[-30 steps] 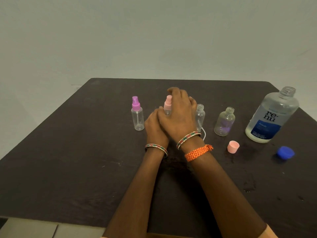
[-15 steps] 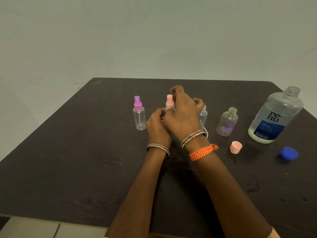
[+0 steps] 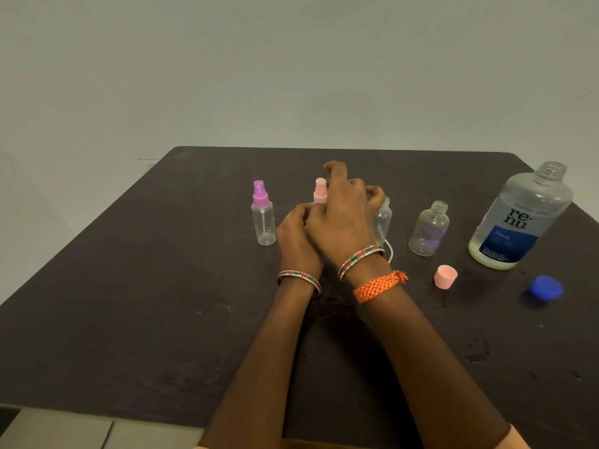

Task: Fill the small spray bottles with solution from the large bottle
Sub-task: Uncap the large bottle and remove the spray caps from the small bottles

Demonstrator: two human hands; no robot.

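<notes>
Bottles stand in a row across the dark table, every one upright, long axis vertical, necks up. Middle of the row, the pink-capped spray bottle shows only its pump top; its body is hidden behind both hands. Left hand is curled around where that body would be, apparently gripping it, though the contact itself is covered. Right hand lies over the left, fingers loosely bent beside the pink pump; whether it holds anything, I can't tell. Just right of it, an uncapped clear bottle peeks out, half covered by the fingers, a thin white tube curling at its base. Left of the hands stands the purple-capped spray bottle, apart. Further right, an open rounder bottle, then the large bottle, capless, liquid low. A pink cap and a blue cap lie loose in front.
</notes>
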